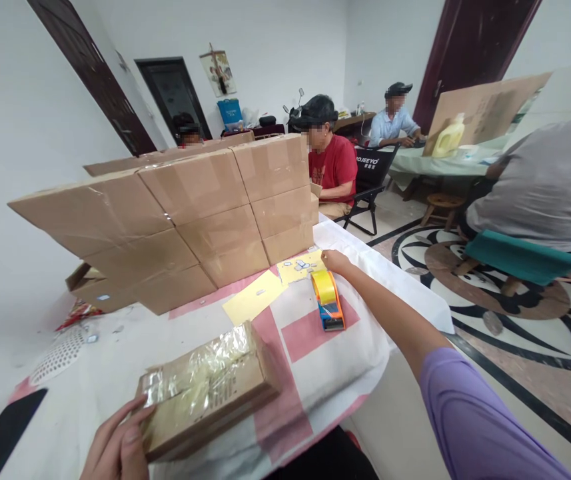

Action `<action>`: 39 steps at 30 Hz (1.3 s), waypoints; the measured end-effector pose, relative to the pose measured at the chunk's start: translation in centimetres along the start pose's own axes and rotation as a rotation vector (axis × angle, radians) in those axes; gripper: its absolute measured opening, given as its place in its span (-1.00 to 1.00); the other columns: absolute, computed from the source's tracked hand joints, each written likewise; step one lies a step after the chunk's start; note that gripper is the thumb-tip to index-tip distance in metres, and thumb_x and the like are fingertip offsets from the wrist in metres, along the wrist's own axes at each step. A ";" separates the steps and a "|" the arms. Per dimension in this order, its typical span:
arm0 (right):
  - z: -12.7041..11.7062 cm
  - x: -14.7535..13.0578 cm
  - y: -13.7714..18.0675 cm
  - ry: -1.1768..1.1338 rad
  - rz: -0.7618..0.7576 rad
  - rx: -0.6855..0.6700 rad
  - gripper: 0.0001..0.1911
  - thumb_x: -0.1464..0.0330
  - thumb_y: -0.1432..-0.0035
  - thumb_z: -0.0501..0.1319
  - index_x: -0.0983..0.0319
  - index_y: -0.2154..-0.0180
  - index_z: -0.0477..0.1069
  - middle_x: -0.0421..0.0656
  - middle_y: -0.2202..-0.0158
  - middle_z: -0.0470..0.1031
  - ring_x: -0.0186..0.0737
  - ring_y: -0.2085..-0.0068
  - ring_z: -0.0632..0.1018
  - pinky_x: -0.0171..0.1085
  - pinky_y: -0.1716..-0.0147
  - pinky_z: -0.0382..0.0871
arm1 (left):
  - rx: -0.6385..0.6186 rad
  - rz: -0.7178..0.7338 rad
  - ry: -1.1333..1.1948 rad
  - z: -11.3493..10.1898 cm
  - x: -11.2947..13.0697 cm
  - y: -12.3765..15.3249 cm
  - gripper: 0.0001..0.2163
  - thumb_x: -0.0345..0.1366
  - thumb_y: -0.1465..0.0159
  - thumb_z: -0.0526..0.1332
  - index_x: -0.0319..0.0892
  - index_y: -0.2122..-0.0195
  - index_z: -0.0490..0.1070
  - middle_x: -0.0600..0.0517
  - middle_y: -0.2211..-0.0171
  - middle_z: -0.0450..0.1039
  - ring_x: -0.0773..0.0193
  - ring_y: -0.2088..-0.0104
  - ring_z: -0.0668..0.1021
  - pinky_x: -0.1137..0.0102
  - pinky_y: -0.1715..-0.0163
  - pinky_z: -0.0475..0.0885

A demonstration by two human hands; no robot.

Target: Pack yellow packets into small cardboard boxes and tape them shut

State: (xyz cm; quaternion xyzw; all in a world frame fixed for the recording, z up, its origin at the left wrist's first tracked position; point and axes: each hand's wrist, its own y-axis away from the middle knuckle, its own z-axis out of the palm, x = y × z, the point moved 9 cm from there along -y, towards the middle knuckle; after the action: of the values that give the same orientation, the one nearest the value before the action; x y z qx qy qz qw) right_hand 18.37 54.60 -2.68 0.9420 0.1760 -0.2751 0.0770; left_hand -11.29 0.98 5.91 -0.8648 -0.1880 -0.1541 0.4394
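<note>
A: What takes up most of the surface (315, 373)?
B: A wall of stacked cardboard boxes (190, 220), 3 rows high, running from 9 o'clock to 1 o'clock across the far side of the white and pink cloth.

A: And nearer the person?
B: A small cardboard box (208, 390) wrapped in clear tape lies at 7 o'clock. The left hand (118, 447) rests on its near left corner, fingers spread and touching the side, not closed around it.

A: The other hand?
B: The right hand (335, 261) is stretched out to 12 o'clock, arm in a purple sleeve. Its fingertips are drawn together on the edge of a yellow sheet of stickers (301, 267); whether they pinch the sheet, I cannot tell.

A: Anything beside it?
B: A second yellow sheet (254, 297) lies just left, and an orange and yellow tape dispenser (328, 300) stands just below the right hand, apart from it.

A: Others nearby?
B: A person in a red shirt (332, 167) sits behind the boxes.
</note>
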 end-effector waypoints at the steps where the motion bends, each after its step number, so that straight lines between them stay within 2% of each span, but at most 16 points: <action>1: -0.4 -0.2 0.2 -0.061 -0.005 0.032 -0.78 0.28 -0.37 0.23 0.29 0.06 0.46 -0.08 0.07 0.54 -0.18 0.12 0.58 -0.12 0.11 0.53 | 0.001 -0.002 0.003 0.0 0.0 0.0 -0.74 -0.18 -0.35 0.08 -0.16 0.21 0.53 -0.11 0.06 0.54 0.05 0.04 0.57 0.16 -0.18 0.37; 4: -1.8 -1.0 1.6 -0.265 -0.033 0.124 -0.83 0.41 -0.36 0.09 0.31 0.13 0.43 -0.10 0.28 0.55 -0.28 0.34 0.52 -0.28 0.33 0.45 | 0.019 -0.008 0.023 -0.1 0.2 -0.1 -0.73 -0.18 -0.36 0.07 -0.17 0.22 0.53 -0.12 0.06 0.54 0.05 0.04 0.57 0.14 -0.16 0.38; 6: -2.8 -1.6 3.4 -0.401 -0.059 0.181 -0.80 0.41 -0.33 0.03 0.28 0.09 0.37 -0.15 0.37 0.53 -0.34 0.48 0.44 -0.33 0.46 0.36 | 0.032 -0.010 0.039 0.0 0.4 -0.2 -0.72 -0.19 -0.37 0.07 -0.19 0.23 0.54 -0.14 0.07 0.53 0.05 0.04 0.57 0.14 -0.15 0.38; 9: -4.3 -3.1 7.7 -0.602 -0.123 0.261 -0.75 0.29 -0.31 0.02 0.20 0.02 0.26 -0.20 0.31 0.54 -0.41 0.57 0.34 -0.37 0.53 0.28 | 0.061 -0.017 0.060 -0.1 0.7 -0.3 -0.71 -0.20 -0.39 0.06 -0.21 0.24 0.54 -0.15 0.08 0.53 0.07 0.04 0.57 0.13 -0.15 0.39; 12: -4.3 -5.8 13.6 -0.943 -0.267 0.312 -0.75 0.20 -0.26 0.12 0.14 0.06 0.26 -0.19 0.26 0.57 -0.43 0.57 0.34 -0.38 0.53 0.27 | 0.069 -0.021 0.071 -0.1 0.7 -0.3 -0.69 -0.21 -0.41 0.04 -0.22 0.25 0.55 -0.15 0.09 0.53 0.08 0.04 0.57 0.12 -0.14 0.40; 15: -1.3 -9.4 19.2 -1.103 -0.339 0.296 -0.83 0.22 -0.25 0.18 0.15 0.16 0.32 -0.19 0.30 0.57 -0.40 0.56 0.35 -0.38 0.54 0.27 | 0.071 -0.029 0.070 0.0 0.5 -0.1 -0.68 -0.22 -0.41 0.03 -0.25 0.24 0.55 -0.16 0.09 0.53 0.07 0.02 0.56 0.11 -0.14 0.40; 19: 4.9 -13.6 24.1 -0.973 -0.349 0.285 -0.90 0.38 -0.21 0.19 0.20 0.29 0.49 -0.17 0.33 0.54 -0.34 0.47 0.44 -0.34 0.46 0.32 | 0.094 -0.038 0.071 -0.1 0.4 0.2 -0.67 -0.24 -0.41 0.02 -0.26 0.23 0.56 -0.16 0.07 0.54 0.06 -0.01 0.55 0.08 -0.16 0.39; 22: 8.9 -14.8 25.6 -0.948 -0.326 0.237 -0.84 0.43 -0.20 0.20 0.20 0.29 0.58 -0.17 0.36 0.52 -0.28 0.40 0.49 -0.30 0.39 0.37 | 0.107 -0.044 0.088 0.0 0.5 0.3 -0.67 -0.25 -0.41 0.01 -0.26 0.23 0.56 -0.16 0.08 0.53 0.06 -0.02 0.55 0.07 -0.16 0.39; 25: 10.8 -14.6 26.4 -0.996 -0.298 0.244 -0.80 0.44 -0.23 0.19 0.18 0.25 0.61 -0.13 0.31 0.52 -0.23 0.30 0.55 -0.28 0.32 0.43 | 0.122 -0.064 0.101 0.1 0.6 0.3 -0.66 -0.25 -0.41 0.00 -0.26 0.25 0.55 -0.16 0.09 0.53 0.06 -0.02 0.54 0.06 -0.15 0.39; 29: 11.6 -14.8 26.8 -1.001 -0.327 0.252 -0.75 0.45 -0.28 0.14 0.17 0.18 0.59 -0.11 0.24 0.51 -0.20 0.21 0.56 -0.25 0.22 0.45 | 0.158 -0.086 0.102 0.1 0.6 0.3 -0.66 -0.27 -0.37 -0.01 -0.25 0.27 0.55 -0.16 0.09 0.53 0.05 -0.01 0.54 0.06 -0.13 0.39; 32: 12.5 -14.7 26.5 -1.006 -0.264 0.224 -0.79 0.45 -0.25 0.19 0.18 0.12 0.53 -0.17 0.29 0.50 -0.25 0.33 0.52 -0.29 0.33 0.41 | 0.170 -0.097 0.075 0.2 0.6 0.4 -0.66 -0.25 -0.36 -0.03 -0.24 0.29 0.54 -0.15 0.10 0.54 0.05 0.00 0.54 0.05 -0.11 0.40; 34: 12.7 -14.5 26.3 -1.014 -0.232 0.214 -0.85 0.46 -0.21 0.21 0.20 0.19 0.51 -0.20 0.34 0.48 -0.27 0.38 0.50 -0.32 0.39 0.38 | 0.183 -0.102 0.057 0.2 0.6 0.5 -0.64 -0.23 -0.37 -0.04 -0.24 0.29 0.53 -0.15 0.11 0.54 0.04 0.01 0.55 0.05 -0.12 0.40; 36: 12.5 -14.7 26.4 -1.017 -0.268 0.203 -0.87 0.47 -0.22 0.20 0.20 0.27 0.52 -0.18 0.32 0.50 -0.26 0.35 0.52 -0.32 0.37 0.40 | 0.198 -0.113 0.046 0.2 0.6 0.5 -0.64 -0.23 -0.37 -0.05 -0.24 0.29 0.53 -0.15 0.11 0.54 0.03 0.00 0.55 0.05 -0.12 0.39; 39: 11.6 -15.1 26.7 -1.027 -0.359 0.191 -0.82 0.48 -0.26 0.18 0.19 0.24 0.57 -0.12 0.25 0.53 -0.23 0.24 0.57 -0.28 0.26 0.46 | 0.214 -0.124 0.033 0.2 0.6 0.6 -0.65 -0.27 -0.36 -0.05 -0.23 0.31 0.53 -0.13 0.11 0.56 0.04 0.00 0.56 0.05 -0.12 0.41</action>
State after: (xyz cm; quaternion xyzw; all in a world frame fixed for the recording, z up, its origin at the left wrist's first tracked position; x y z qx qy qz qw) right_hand 10.79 22.71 -2.86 0.6447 0.2479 -0.7228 0.0189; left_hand -10.46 0.91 5.67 -0.7969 -0.2492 -0.1741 0.5220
